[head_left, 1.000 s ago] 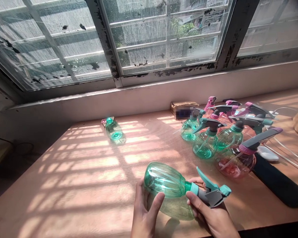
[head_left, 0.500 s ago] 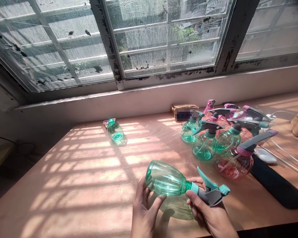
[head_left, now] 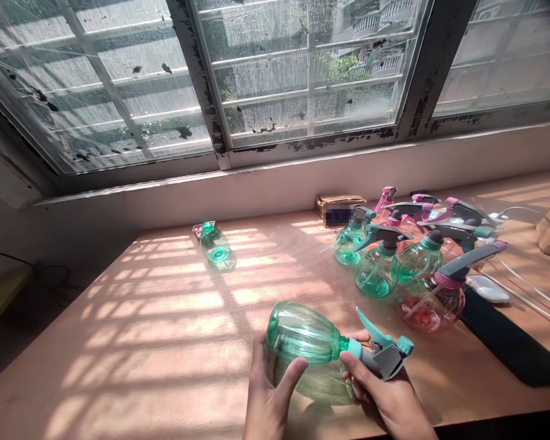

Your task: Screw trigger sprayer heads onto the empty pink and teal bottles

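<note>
A green see-through spray bottle [head_left: 305,333] lies on its side in the air above the table, its base to the left. My left hand [head_left: 272,382] holds the bottle's body near the base, thumb in front and fingers behind. At the neck, my right hand [head_left: 378,385] grips the teal collar of the grey and teal trigger head [head_left: 382,351], which sits on the bottle's mouth. The trigger lever points up and away. Part of the right hand's fingers are hidden behind the neck.
Several green and pink spray bottles [head_left: 378,278] stand at the right. A headless green bottle [head_left: 215,244] stands at the far left. A brown box [head_left: 339,201] is by the wall. A black mat [head_left: 508,342], a white mouse [head_left: 488,288] and cables lie at the right. Windows line the back.
The trigger head has shifted slightly to the left with my right hand. Both hands keep their hold on the bottle, and the view has moved a little.
</note>
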`<control>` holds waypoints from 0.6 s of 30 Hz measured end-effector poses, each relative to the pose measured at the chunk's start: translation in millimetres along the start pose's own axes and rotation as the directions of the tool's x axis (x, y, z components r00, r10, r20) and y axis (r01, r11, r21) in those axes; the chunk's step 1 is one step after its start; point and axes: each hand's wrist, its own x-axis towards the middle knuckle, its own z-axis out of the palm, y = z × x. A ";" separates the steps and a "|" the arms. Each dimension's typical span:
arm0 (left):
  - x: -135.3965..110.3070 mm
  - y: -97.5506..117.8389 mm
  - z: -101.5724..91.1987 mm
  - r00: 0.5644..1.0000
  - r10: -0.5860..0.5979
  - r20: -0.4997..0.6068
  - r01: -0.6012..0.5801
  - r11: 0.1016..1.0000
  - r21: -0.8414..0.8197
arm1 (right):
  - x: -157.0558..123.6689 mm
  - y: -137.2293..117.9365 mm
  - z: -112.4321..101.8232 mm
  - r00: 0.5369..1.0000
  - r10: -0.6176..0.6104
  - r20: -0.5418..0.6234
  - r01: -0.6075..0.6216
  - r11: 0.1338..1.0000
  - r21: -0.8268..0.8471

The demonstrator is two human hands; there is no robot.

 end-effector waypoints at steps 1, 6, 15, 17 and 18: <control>1.2 -2.2 -0.6 1.000 0.008 -0.009 -0.008 1.000 0.003 | -0.1 -0.5 -0.3 1.000 -0.010 0.007 0.010 1.000 0.007; 5.5 -13.0 -3.7 1.000 0.004 -0.018 -0.004 1.000 0.004 | 0.1 0.0 -2.2 1.000 -0.021 0.020 0.021 0.999 0.027; 2.2 -6.6 -4.4 0.999 0.031 0.023 -0.032 0.998 0.052 | -5.3 -14.7 1.0 0.999 0.044 0.017 -0.042 0.994 -0.103; 0.6 -2.1 -4.2 0.999 0.044 0.007 -0.044 0.998 0.042 | -8.4 -23.5 3.0 0.999 0.000 0.044 0.007 0.989 -0.150; 0.1 -0.1 -4.2 0.999 0.042 -0.005 -0.042 0.999 0.032 | -9.3 -26.5 3.9 0.998 -0.031 0.059 0.040 0.987 -0.158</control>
